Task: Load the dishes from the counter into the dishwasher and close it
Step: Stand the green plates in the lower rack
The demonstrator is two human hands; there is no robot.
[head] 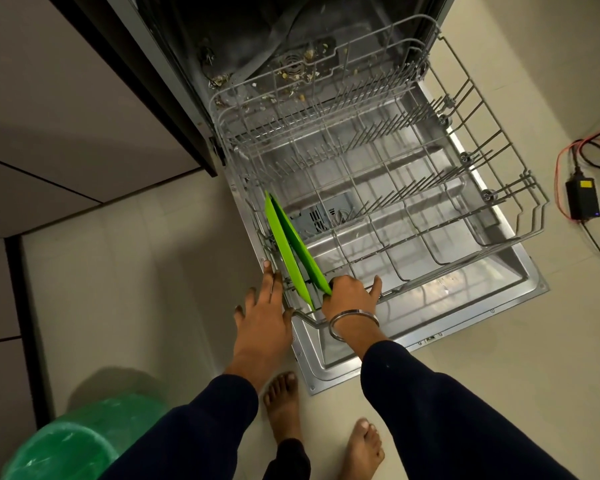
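The dishwasher door [430,323] lies open and flat, and the grey wire lower rack [378,188] is pulled out over it. Two green plates [293,249] stand on edge side by side at the rack's near left corner. My right hand [349,294] grips the near end of the right-hand plate, a metal bangle on its wrist. My left hand [262,311] has straight fingers that rest along the rack's left rim, just left of the other plate. The rest of the rack holds nothing.
Food scraps lie on the tub floor [291,69] at the back. A dark cabinet [125,84] stands to the left. A green-lined bin [73,441] sits at lower left. A black power adapter [582,199] with cables lies on the floor at right. My bare feet [284,407] stand beside the door's corner.
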